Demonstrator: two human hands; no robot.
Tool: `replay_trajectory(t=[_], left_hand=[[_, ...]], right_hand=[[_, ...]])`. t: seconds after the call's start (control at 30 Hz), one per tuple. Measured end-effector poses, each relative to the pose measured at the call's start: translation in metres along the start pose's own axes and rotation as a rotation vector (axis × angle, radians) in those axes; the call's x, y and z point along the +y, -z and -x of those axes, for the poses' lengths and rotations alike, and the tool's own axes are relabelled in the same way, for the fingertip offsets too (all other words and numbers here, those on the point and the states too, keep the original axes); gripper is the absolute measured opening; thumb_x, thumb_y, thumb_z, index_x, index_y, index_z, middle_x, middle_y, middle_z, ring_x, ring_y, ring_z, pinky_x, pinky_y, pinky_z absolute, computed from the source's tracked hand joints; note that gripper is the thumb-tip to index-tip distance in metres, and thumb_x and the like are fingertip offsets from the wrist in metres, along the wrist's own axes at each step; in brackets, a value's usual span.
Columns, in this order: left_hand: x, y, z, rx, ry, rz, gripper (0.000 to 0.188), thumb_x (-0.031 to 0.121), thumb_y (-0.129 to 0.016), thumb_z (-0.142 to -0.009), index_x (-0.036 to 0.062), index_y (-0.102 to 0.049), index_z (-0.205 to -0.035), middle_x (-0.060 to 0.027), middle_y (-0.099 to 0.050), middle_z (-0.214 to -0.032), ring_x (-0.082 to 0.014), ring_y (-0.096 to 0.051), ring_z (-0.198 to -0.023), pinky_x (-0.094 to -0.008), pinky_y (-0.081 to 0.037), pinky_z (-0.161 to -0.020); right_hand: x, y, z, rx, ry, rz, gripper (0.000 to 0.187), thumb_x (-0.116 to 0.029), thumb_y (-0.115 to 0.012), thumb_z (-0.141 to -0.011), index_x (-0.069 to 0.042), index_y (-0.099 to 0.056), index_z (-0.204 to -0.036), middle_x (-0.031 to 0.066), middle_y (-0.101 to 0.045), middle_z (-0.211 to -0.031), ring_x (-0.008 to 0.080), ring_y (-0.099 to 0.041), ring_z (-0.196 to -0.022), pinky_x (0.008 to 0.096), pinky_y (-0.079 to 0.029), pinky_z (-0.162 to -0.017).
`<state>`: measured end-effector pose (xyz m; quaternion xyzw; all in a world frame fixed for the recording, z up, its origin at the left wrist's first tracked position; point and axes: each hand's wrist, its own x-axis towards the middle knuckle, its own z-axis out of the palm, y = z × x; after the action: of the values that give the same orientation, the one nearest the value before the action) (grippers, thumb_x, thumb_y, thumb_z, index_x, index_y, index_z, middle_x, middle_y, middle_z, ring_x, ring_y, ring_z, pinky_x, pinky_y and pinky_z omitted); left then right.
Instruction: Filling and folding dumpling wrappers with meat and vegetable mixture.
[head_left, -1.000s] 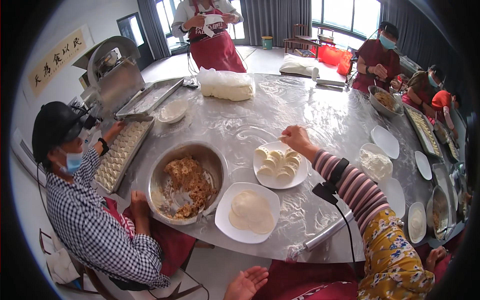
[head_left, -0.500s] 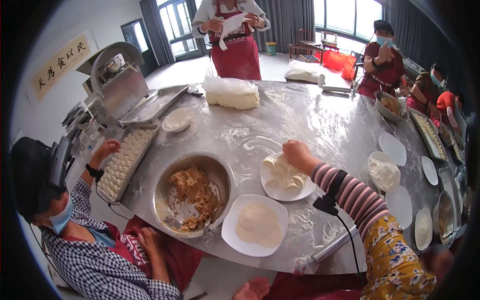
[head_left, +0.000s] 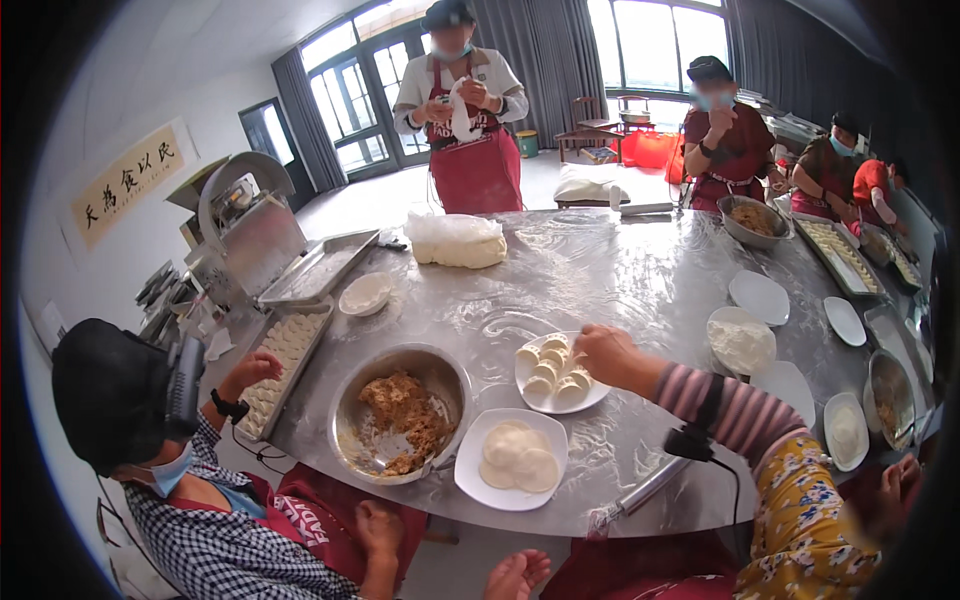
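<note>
My right hand is at the right rim of a white plate that carries several pale dumplings. Its fingers are curled together, and whatever they may hold is hidden. Low at the bottom edge, off the table, my left hand is palm up with loosely bent fingers apart and nothing in it. Between the hands, a square white plate bears overlapping round dough wrappers. To its left is a large steel bowl of brown minced filling.
A co-worker in a checked shirt sits at left, one hand beside a dumpling tray. Farther off are a wrapped dough block and a flour bowl. At right are a flour plate and more dishes. Other people stand around the table.
The view has tilted up, so the table sits lower in the picture. My right hand has moved from the plate's far side to its right rim. My left hand's fingers have bent slightly.
</note>
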<state>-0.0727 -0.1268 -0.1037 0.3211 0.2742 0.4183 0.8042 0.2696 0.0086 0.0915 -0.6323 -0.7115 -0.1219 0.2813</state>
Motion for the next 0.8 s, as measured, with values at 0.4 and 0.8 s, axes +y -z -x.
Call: replay_trajectory(t=[0.4,0.8], left_hand=[[-0.005,0.009,-0.041,0.116,-0.162,-0.341,0.029,0.029,-0.051,-0.097,0.0017,-0.057,-0.103,-0.0139,-0.064,-0.102,-0.0223,-0.063,-0.093,-0.0352,-0.052,-0.083],[-0.004,-0.001,-0.051,0.342,-0.16,-0.394,0.019,0.022,-0.059,-0.092,0.0031,-0.058,-0.089,-0.0072,-0.062,-0.08,-0.0193,-0.062,-0.07,-0.0344,-0.053,-0.066]], right_hand=[[-0.014,0.022,0.273,0.374,0.102,-0.027,0.022,-0.007,-0.069,-0.067,-0.005,-0.061,-0.088,0.0123,-0.06,-0.085,0.0317,-0.059,-0.077,0.0419,-0.047,-0.07],[0.02,-0.017,0.348,0.36,0.081,0.123,0.014,-0.016,-0.065,-0.07,-0.008,-0.058,-0.079,0.007,-0.053,-0.07,0.0269,-0.052,-0.064,0.0407,-0.041,-0.065]])
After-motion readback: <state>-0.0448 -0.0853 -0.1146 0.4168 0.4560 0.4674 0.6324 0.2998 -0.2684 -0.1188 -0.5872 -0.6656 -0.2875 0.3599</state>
